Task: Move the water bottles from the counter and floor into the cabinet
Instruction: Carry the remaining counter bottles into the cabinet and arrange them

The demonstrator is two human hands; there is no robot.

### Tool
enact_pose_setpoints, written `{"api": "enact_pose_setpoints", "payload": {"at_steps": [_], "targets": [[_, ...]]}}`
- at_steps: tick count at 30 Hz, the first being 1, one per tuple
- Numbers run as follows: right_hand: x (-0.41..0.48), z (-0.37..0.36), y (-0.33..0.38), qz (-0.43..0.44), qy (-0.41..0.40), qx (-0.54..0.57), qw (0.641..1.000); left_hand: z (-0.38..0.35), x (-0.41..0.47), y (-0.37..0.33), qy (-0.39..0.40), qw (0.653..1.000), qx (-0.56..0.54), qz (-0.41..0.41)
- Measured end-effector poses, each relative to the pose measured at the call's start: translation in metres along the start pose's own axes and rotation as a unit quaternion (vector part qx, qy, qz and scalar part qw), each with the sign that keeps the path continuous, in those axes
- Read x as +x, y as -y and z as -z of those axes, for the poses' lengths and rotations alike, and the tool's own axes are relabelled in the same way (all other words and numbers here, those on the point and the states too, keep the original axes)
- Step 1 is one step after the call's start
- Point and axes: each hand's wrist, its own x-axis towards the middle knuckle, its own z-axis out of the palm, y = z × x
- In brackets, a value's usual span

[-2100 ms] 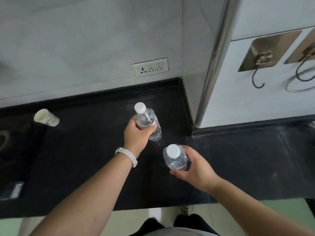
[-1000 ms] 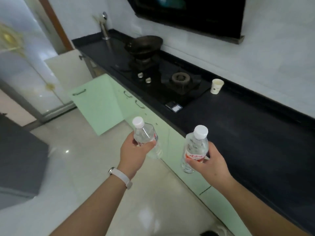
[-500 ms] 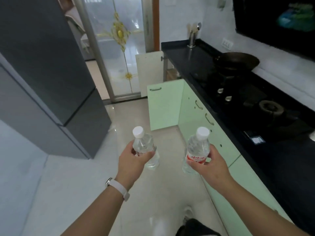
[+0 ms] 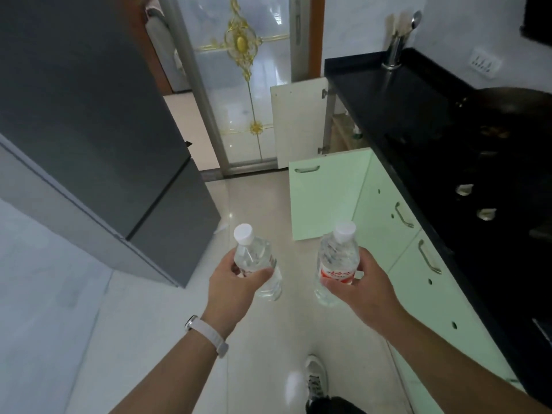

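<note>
Above the pale floor [image 4: 167,309], beside the bench [image 4: 397,94], left hand [image 4: 231,286] and right hand [image 4: 366,289] each grasp an upright water bottle [image 4: 257,258] [image 4: 339,258] — carrying step — next likely needing a stoop toward the open green cabinet door [image 4: 325,192].

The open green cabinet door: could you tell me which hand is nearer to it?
Right. The right hand, holding a bottle, is just below the door; the left hand, with its bottle, is farther off to the left.
</note>
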Motion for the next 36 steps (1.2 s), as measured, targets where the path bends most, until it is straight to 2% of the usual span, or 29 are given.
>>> {"api": "enact_pose_setpoints", "payload": {"at_steps": [9,17,23,31,36], "targets": [[0.135,-0.009,0.042,0.033,0.011,-0.002,0.999,-0.006,0.105,-0.044,-0.03,0.999,-0.011,-0.015],[0.213,-0.053,0.072,0.039,0.022,-0.023,0.999,0.018,0.201,-0.037,-0.042,0.999,-0.009,-0.003],[0.292,-0.109,0.099,0.015,0.008,-0.028,0.999,0.046,0.309,-0.023,-0.015,1.0,-0.022,-0.011],[0.405,-0.202,0.172,-0.007,-0.05,-0.044,0.998,0.11,0.467,-0.026,0.025,0.999,-0.045,-0.006],[0.454,-0.233,0.199,-0.009,-0.073,-0.047,0.996,0.134,0.548,-0.034,0.052,0.996,-0.079,0.006]]}}
